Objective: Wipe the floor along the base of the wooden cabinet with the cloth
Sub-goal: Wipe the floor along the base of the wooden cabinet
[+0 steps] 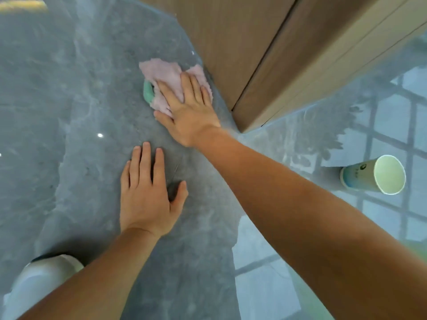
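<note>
A pink fluffy cloth [165, 73] with a green edge lies flat on the grey marble floor [80, 116], right beside the base of the wooden cabinet [254, 54]. My right hand [187, 112] presses down on the cloth with fingers spread, its fingertips pointing away from me along the cabinet's left face. My left hand [147, 192] rests flat on the bare floor nearer to me, palm down, holding nothing. The cabinet's corner meets the floor just right of my right wrist.
A paper cup [375, 175] lies on its side on the floor at the right, its mouth facing right. A knee in light trousers [39, 280] shows at the bottom left. Window reflections cross the glossy floor at the right.
</note>
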A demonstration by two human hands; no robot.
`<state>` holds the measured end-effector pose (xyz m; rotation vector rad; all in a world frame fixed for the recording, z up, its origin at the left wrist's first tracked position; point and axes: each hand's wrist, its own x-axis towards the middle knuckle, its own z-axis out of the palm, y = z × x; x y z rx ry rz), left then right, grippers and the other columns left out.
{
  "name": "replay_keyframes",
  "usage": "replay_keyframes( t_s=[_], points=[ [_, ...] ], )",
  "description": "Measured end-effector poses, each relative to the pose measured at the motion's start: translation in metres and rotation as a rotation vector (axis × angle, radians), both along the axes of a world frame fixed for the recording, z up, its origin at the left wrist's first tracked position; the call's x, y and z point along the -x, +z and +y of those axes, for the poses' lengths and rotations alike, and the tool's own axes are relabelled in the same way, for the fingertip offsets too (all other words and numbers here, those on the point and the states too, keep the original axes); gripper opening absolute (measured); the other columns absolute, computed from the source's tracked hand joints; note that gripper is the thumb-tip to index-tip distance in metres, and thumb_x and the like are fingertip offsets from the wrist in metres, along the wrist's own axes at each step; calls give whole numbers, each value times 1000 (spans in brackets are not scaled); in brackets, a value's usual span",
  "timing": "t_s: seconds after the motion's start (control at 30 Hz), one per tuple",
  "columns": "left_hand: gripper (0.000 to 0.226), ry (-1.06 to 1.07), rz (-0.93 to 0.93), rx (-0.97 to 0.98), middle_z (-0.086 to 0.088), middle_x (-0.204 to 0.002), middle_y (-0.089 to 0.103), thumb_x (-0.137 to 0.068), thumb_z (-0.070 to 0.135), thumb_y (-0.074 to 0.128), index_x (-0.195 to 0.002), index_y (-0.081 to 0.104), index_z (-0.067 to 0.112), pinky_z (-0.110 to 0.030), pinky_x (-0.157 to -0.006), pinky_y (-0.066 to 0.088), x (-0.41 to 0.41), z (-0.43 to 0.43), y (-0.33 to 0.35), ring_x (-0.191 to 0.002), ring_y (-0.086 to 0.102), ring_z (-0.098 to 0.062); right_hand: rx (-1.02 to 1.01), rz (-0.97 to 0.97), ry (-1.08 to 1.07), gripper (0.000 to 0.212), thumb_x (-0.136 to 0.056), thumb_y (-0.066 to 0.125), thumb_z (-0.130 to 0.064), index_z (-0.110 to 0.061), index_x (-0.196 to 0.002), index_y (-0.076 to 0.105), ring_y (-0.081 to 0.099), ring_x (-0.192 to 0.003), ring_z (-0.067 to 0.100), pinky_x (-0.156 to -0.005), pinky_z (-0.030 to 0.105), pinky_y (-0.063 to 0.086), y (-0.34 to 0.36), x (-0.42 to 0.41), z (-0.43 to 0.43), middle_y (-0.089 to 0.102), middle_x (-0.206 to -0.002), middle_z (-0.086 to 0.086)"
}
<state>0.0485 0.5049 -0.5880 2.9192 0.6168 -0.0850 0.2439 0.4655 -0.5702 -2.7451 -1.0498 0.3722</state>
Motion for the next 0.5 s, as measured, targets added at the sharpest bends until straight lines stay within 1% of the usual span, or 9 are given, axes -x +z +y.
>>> replay_keyframes(
  t_s=[0.07,0.1,0.17,0.27,0.33,0.4,0.5],
  points=[
    [82,13,-11,16,-20,-166,24,-90,56,37,-155,25,7,-51,-125,16,0,-1,0,-156,17,-35,-37,-46,27,65,-96,44,-55,-29,-153,29,10,-152,36,-122,49,10,3,32,-64,16,-162,23],
    [83,18,-24,19,-21,-165,25,-89,55,38,-154,28,6,-51,-124,17,-1,-3,1,-155,18,-36,-24,-47,55,62,-96,43,-55,-28,-151,32,13,-151,35,-123,47,12,5,45,-100,18,-162,23],
    [83,28,-26,21,-22,-164,26,-88,55,38,-153,29,5,-51,-124,17,-1,-4,2,-155,18,-36,39,-16,119,59,-97,40,-55,-31,-151,33,14,-152,31,-124,45,11,9,54,-154,17,-164,18],
    [83,25,-32,32,-22,-164,26,-88,55,37,-153,30,5,-51,-124,17,-1,-6,4,-155,18,-36,74,-6,183,58,-97,41,-53,-33,-151,32,15,-152,28,-124,44,9,14,48,-178,18,-164,14],
    [83,33,-48,31,-21,-164,27,-88,55,37,-153,30,5,-51,-124,17,-1,-6,4,-155,18,-36,84,10,199,58,-98,40,-54,-35,-152,29,12,-153,26,-124,45,9,15,46,-178,15,-165,12],
    [82,33,-58,29,-21,-164,27,-88,56,38,-153,29,6,-50,-125,16,-1,-5,1,-155,19,-35,69,-7,166,59,-98,40,-54,-35,-152,28,10,-153,25,-125,44,7,12,49,-186,16,-165,11],
    [83,27,-51,28,-21,-164,26,-88,56,38,-154,27,7,-49,-125,14,-1,-5,-1,-155,18,-35,13,-10,-36,59,-98,40,-53,-33,-153,27,8,-153,25,-125,45,8,10,57,-200,15,-166,11]
  ],
)
